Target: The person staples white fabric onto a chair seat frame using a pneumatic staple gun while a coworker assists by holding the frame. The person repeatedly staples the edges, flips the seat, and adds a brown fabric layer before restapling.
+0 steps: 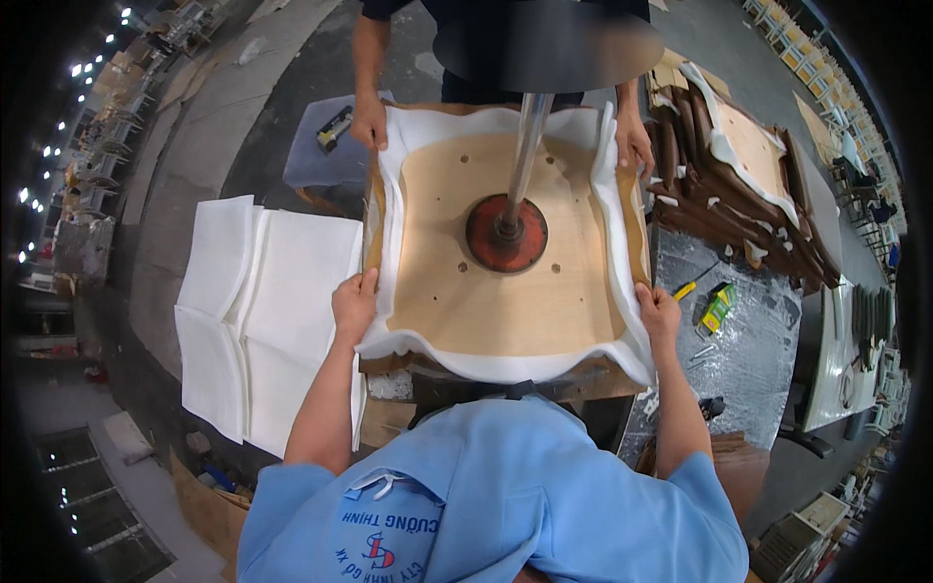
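A plywood seat panel with several drilled holes lies in front of me, ringed by wavy white padding. A brown cover shows outside the padding along the sides. The red round foot of a metal press rod rests on the panel's middle. My left hand is closed on the cover's left edge near the front corner. At the right edge, my right hand is closed on the cover too. A co-worker's hands hold the two far corners.
White padding sheets are stacked at the left. At the right, brown covers form a pile beside a plastic-wrapped table with a yellow-green tape measure and a yellow-handled tool. A stapler-like tool lies on a grey-blue stool.
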Motion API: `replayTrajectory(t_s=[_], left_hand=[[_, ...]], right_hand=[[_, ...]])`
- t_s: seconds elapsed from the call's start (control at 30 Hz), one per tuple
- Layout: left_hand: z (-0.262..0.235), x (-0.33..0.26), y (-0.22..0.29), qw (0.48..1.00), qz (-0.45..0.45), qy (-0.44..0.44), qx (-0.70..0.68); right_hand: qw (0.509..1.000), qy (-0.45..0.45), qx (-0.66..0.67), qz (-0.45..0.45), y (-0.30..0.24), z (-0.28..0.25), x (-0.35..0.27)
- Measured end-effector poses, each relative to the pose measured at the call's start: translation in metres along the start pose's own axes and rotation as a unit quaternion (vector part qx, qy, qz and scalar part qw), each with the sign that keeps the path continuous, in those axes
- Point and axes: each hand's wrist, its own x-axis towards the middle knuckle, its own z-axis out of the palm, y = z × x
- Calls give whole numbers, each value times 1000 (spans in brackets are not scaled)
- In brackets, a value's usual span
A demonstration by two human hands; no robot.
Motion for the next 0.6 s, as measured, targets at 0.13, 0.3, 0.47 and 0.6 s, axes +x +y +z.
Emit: replayTrajectory(t_s=[0.13, 0.3, 0.47, 0.6], left_hand=[[-3, -1, -2, 1000, 17, 3, 26], [-1, 1, -1, 999, 32, -4, 34], [-32, 23, -2, 997, 63, -22, 47], [-22, 15, 56, 978, 205, -28, 21]], right_hand=[[1000, -4, -26, 10, -4, 1, 0], [999, -11, -1, 31, -6, -3, -4], [996, -38, 57, -52, -18, -21, 2], [977, 10, -13, -213, -67, -37, 9]])
